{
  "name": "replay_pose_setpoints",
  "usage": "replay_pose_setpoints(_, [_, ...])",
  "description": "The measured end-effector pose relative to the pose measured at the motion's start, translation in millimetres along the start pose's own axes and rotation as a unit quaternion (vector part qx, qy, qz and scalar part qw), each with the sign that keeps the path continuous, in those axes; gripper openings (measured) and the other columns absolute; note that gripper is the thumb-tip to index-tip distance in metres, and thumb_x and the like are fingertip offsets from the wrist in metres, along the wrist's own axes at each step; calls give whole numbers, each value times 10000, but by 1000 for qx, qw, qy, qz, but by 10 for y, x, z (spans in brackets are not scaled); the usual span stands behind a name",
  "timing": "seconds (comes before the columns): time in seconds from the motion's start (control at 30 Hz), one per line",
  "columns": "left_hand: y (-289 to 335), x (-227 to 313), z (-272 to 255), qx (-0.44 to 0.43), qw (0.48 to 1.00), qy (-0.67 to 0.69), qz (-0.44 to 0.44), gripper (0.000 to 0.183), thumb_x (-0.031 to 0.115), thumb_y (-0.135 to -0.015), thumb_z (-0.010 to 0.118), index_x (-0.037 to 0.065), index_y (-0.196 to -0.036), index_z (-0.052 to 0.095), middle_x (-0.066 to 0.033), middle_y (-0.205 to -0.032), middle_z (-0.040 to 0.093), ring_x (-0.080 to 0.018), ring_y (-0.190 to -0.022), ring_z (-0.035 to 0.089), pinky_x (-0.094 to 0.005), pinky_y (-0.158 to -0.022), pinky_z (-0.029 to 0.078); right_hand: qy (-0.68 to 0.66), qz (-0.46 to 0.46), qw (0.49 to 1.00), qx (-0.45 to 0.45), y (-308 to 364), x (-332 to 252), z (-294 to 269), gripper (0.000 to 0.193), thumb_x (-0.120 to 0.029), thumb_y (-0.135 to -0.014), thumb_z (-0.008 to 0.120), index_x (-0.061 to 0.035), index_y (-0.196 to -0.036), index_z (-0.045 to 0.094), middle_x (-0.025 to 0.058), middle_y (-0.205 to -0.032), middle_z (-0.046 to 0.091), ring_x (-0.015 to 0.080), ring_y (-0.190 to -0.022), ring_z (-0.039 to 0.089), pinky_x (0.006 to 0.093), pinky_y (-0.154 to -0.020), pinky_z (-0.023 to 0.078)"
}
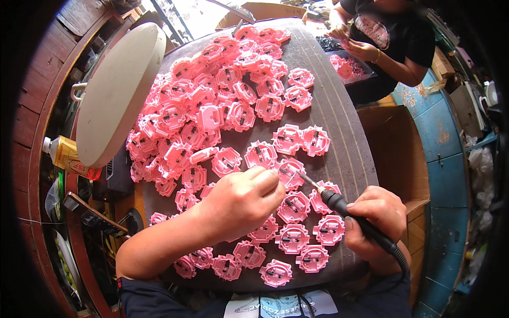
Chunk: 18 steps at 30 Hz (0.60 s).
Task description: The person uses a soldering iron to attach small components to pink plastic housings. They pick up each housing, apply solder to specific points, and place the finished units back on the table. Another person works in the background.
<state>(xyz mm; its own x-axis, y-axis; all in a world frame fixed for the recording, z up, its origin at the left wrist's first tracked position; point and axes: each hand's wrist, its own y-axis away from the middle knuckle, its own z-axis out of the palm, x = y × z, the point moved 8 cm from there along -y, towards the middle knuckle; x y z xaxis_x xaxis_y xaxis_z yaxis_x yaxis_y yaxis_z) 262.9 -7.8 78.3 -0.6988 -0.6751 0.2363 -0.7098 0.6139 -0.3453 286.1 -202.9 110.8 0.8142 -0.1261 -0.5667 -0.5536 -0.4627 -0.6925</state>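
My right hand (377, 221) grips a soldering iron (335, 201) by its black handle, the cable running back past the wrist. The metal tip points up and left, at a pink plastic part (289, 173) with small dark and metal pieces inside. My left hand (245, 197) is closed in a pinch at the left edge of that same part; whatever its fingertips hold is too small to make out. Several similar pink parts (292, 238) lie spread singly around and below both hands. Whether the tip touches the part I cannot tell.
A large heap of pink parts (212, 90) covers the far left of the dark table (347, 153). A white round disc (122, 90), a yellow-labelled bottle (69, 155) and a phone (95, 216) stand at left. Right are a cardboard box (395, 153) and a co-worker (408, 47) beside a bin (366, 74).
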Motion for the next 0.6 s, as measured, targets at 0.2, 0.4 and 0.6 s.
replay_pose_setpoints(0.2, [19, 5, -24, 9, 1000, 2, -2, 244, 40, -795, 786, -3, -1011, 682, -77, -854, 572, -244, -722, 628, -374, -613, 531, 3, 8, 1000, 10, 42, 22, -23, 300, 57, -660, 731, 2, -947, 663, 102, -671, 622, 247, -517, 615, 340, -486, 469])
replay_pose_setpoints(0.4, [65, 17, -46, -10, 1000, 1, -2, 274, 53, -785, 786, -11, -1033, 689, -86, -863, 585, -251, -738, 646, -376, -634, 548, -7, -1, 1000, 14, 39, 22, -29, 306, 55, -652, 730, 5, -947, 666, 106, -675, 628, 241, -503, 601, 342, -479, 463])
replay_pose_setpoints(0.6, [99, 27, -29, -23, 1000, -5, -2, 299, 57, -768, 789, -16, -1040, 690, -93, -896, 611, -260, -776, 672, -368, -654, 564, -20, -1, 1000, -6, 13, 0, 1, 295, 47, -653, 734, 9, -937, 665, 106, -676, 630, 239, -503, 600, 341, -482, 466])
